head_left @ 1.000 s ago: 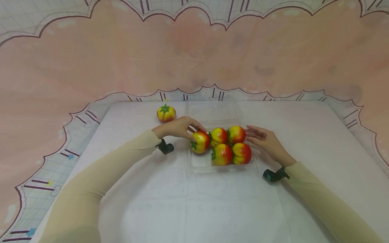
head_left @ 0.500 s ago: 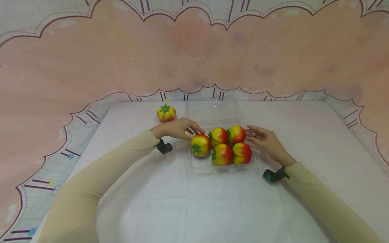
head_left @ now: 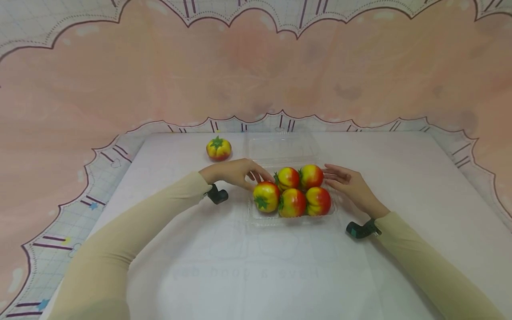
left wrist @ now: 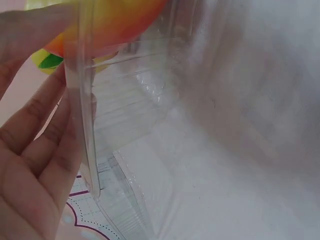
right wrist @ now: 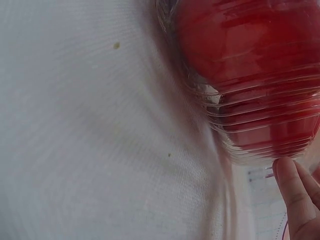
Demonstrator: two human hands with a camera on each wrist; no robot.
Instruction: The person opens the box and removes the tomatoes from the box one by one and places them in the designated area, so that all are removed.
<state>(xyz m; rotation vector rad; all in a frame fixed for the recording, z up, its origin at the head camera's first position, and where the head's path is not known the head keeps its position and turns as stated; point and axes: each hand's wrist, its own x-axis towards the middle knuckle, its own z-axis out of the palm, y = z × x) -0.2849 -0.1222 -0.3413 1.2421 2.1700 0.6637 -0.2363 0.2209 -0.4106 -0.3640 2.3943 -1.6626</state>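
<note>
Red-and-yellow tomatoes with green leafy tops sit in a clear plastic clamshell box (head_left: 256,220). My left hand (head_left: 240,172) reaches over the box's left end, fingertips right at the back of the front-left tomato (head_left: 266,198). In the left wrist view its fingers (left wrist: 37,117) are loosely bent beside the clear wall, the thumb near the tomato (left wrist: 120,25). My right hand (head_left: 352,186) lies at the box's right end with its fingers extended. The right wrist view shows a fingertip against the ribbed clear wall (right wrist: 265,120), red fruit behind it.
The box's clear lid (head_left: 282,147) lies folded back behind it. Another tomato (head_left: 218,149) stands on the white cloth (head_left: 192,258) at the back left. A patterned backdrop (head_left: 256,66) rises behind the table.
The left hand has loosened from the tomato it pinched. That tomato has moved toward the box's front and slightly right, its green top now facing forward. The right hand has stayed put.
</note>
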